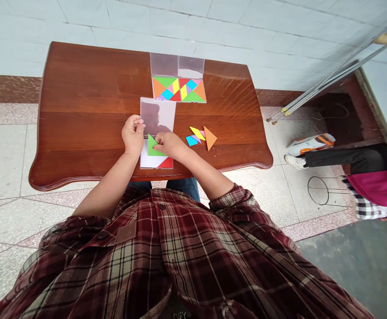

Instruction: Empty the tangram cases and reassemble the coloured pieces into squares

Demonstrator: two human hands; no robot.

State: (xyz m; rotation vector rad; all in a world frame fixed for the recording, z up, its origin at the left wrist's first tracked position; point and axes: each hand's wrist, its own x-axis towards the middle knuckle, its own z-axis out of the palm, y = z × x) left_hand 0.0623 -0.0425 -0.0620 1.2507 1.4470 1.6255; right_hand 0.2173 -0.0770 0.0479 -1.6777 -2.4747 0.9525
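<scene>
My right hand (168,144) pinches a green triangle tangram piece (154,149) over the white base of an open tangram case (146,161). A red triangle (167,164) lies in the base's near right corner. The case's clear lid (158,116) is swung up on the far side. At its left edge is my left hand (133,134), fingers bent and pinched on that edge. To the right of the case, several loose pieces lie close together: an orange triangle (210,138), a yellow parallelogram (197,133), a blue square (191,141) and small purple pieces, partly overlapped.
Two filled tangram cases (179,89) stand open side by side at the back of the wooden table (94,110). A tiled wall runs behind it. To the right are a seated person's leg (333,157), a bag (309,144) and metal crutches (316,91) leaning there.
</scene>
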